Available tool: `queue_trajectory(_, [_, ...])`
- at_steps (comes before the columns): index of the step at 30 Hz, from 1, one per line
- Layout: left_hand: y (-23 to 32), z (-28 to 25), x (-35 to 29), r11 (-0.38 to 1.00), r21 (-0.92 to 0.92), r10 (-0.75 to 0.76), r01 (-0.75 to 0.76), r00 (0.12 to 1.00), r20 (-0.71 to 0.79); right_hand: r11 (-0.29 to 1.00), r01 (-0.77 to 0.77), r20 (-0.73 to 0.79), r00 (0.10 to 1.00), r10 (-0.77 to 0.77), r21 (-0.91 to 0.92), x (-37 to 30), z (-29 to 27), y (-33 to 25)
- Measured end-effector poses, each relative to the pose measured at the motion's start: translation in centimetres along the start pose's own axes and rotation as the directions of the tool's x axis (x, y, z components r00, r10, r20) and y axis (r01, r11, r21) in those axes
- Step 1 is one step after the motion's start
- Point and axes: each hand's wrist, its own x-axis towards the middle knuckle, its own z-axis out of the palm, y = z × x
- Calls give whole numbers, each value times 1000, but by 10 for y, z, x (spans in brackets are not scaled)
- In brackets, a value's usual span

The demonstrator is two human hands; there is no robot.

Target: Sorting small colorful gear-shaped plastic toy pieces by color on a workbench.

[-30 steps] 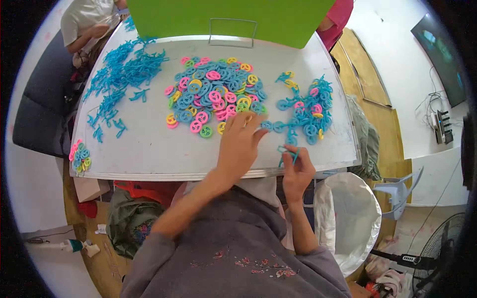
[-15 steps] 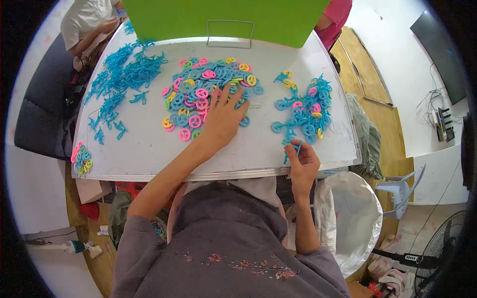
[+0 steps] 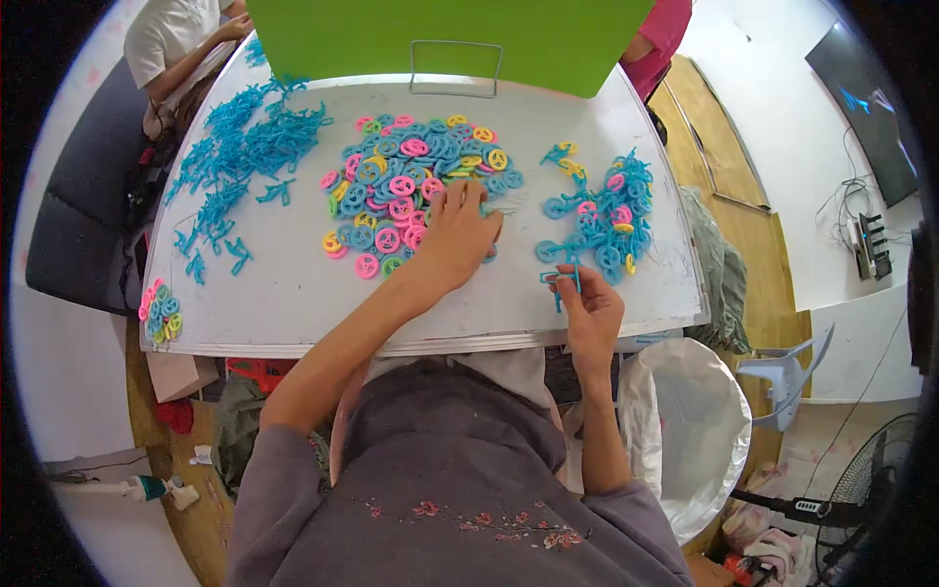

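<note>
A heap of small plastic wheels [image 3: 401, 186] in blue, pink, yellow and green lies mid-table. At its right edge is my left hand [image 3: 458, 240], its fingers curled down; what they hold, if anything, is hidden. My right hand [image 3: 593, 315], near the table's front edge, pinches a thin blue plastic piece [image 3: 560, 280] between thumb and fingers. Just beyond it lies a mixed pile of blue pieces with wheels attached or among them [image 3: 616, 220]. Loose blue branching plastic pieces [image 3: 249, 142] are heaped at the far left.
A small cluster of wheels [image 3: 161, 311] lies at the table's left corner. A green panel [image 3: 450, 34] with a wire stand rises at the back. Two people sit beyond the table, one at each side. A white-lined bin [image 3: 699, 430] stands right of me.
My left hand has drawn back slightly toward the right, its spread fingers now curled. My right hand has shifted a little left and turned the blue piece.
</note>
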Motion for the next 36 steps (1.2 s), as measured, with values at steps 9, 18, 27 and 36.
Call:
queue_trajectory(9, [46,-33,-27,346,-892,-400,290,906,139,994,68,39,997,-64,-87,2,4,4])
queue_trajectory(18, [52,-21,-50,-55,-924,-393,379,842,369,996,45,129,991,-35,-76,-12,21,-3])
queue_trajectory(27, [61,-21,-54,273,-892,-484,359,853,195,996,-55,170,983,67,-73,-11,24,-8])
queue_trajectory(36, [80,-21,-59,708,-667,-454,232,873,-179,987,-158,209,966,154,-1,-10,19,-4])
